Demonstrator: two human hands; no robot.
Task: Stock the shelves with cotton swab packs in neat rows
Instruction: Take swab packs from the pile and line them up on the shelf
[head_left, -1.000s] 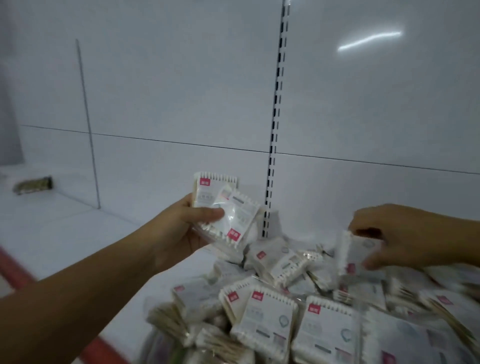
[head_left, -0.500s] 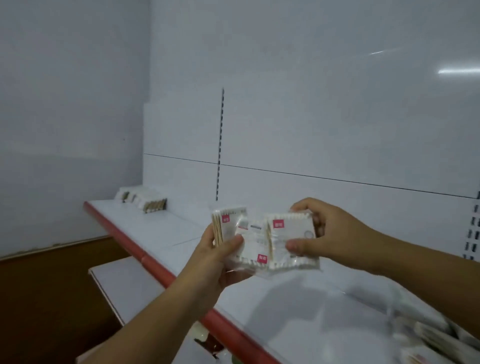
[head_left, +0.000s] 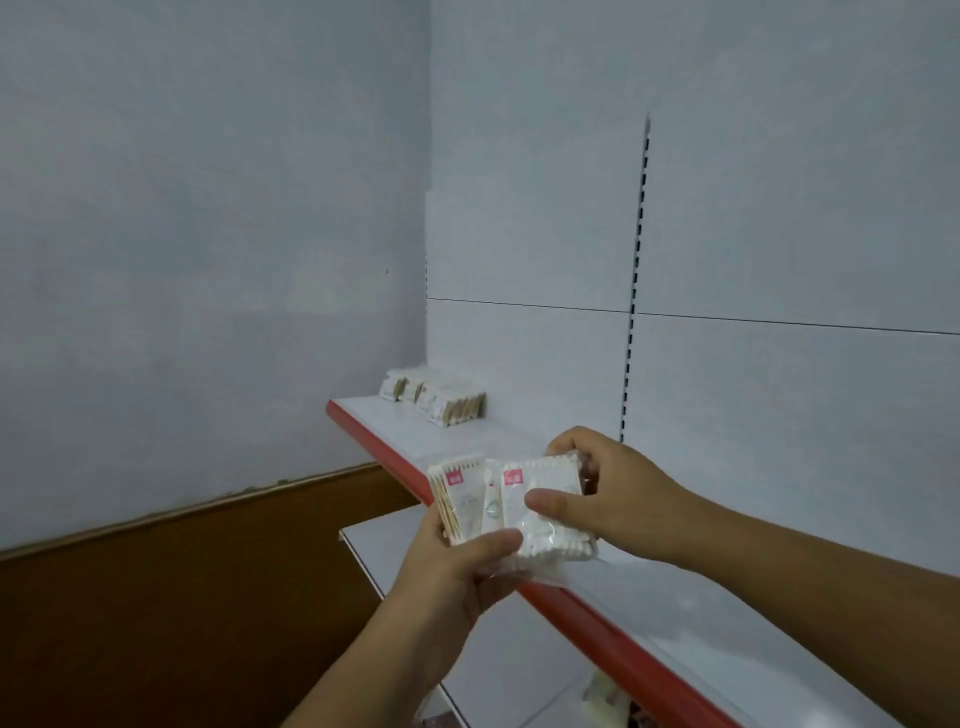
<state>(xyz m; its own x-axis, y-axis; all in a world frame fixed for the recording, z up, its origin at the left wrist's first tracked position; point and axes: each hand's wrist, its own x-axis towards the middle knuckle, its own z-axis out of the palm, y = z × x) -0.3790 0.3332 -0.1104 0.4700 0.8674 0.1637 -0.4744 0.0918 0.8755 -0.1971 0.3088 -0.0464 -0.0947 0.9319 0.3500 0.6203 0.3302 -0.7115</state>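
White shelf (head_left: 675, 613) waits below while the left hand (head_left: 457, 566) and right hand (head_left: 618, 499) both pinch light, slippery swab packs (head_left: 519, 506), best held by flat faces.

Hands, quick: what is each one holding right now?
Left hand: grips a bunch of cotton swab packs.
Right hand: grips the rightmost pack of that bunch.

The shelf (head_left: 701, 623) runs from near right to far left along the back panel (head_left: 779, 389). At its far left end, beside the side wall (head_left: 208, 260), a row of cotton swab packs (head_left: 441, 397) stands on it. Above its front edge the left hand (head_left: 457, 571) holds a bunch of packs (head_left: 460, 499). The right hand (head_left: 618, 499) holds a single pack (head_left: 545, 488) touching the bunch on the right. A lower shelf (head_left: 395, 545) lies below.
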